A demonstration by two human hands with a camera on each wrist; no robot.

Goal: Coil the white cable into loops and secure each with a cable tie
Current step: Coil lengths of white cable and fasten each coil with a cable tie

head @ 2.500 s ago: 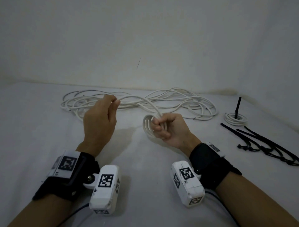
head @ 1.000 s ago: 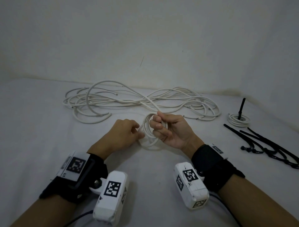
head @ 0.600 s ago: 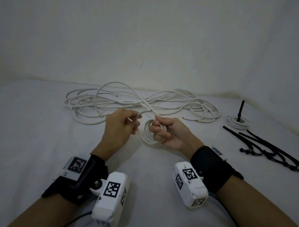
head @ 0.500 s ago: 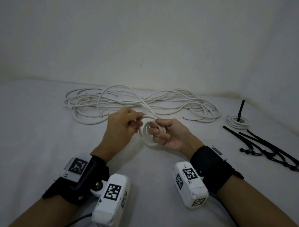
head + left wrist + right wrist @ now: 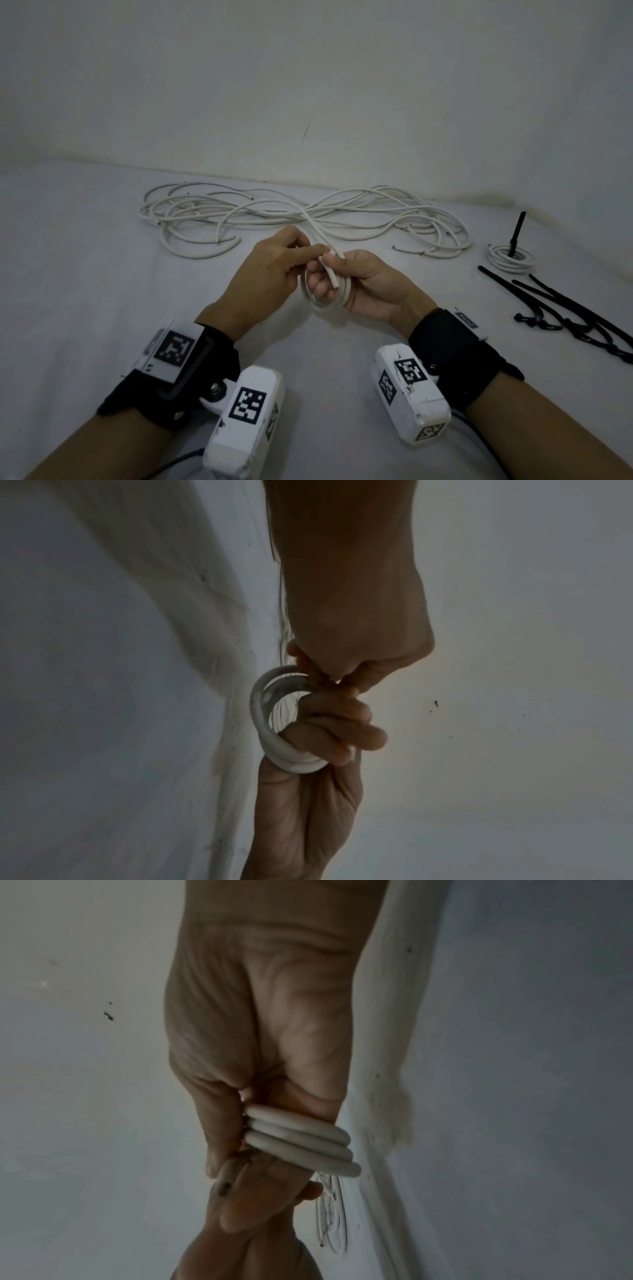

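My right hand [image 5: 356,284] grips a small coil of white cable [image 5: 325,298] of about three turns, seen edge-on in the right wrist view as stacked rings [image 5: 301,1139]. A cut cable end [image 5: 331,275] lies across the coil under my right thumb. My left hand [image 5: 274,270] meets it from the left and pinches the cable strand [image 5: 315,236] at the coil's top; the left wrist view shows the coil [image 5: 274,734] below that pinch. The strand runs back to the loose white cable pile [image 5: 301,216]. Black cable ties [image 5: 561,308] lie at the right.
A finished small white coil with an upright black tie [image 5: 512,257] sits at the far right by the wall. The surface is a white sheet [image 5: 85,291] ending at a pale wall [image 5: 308,85] behind the pile.
My left hand has come in from the left and closed against the right hand at the coil's top. The raised cable loop over the pile has dropped flat.
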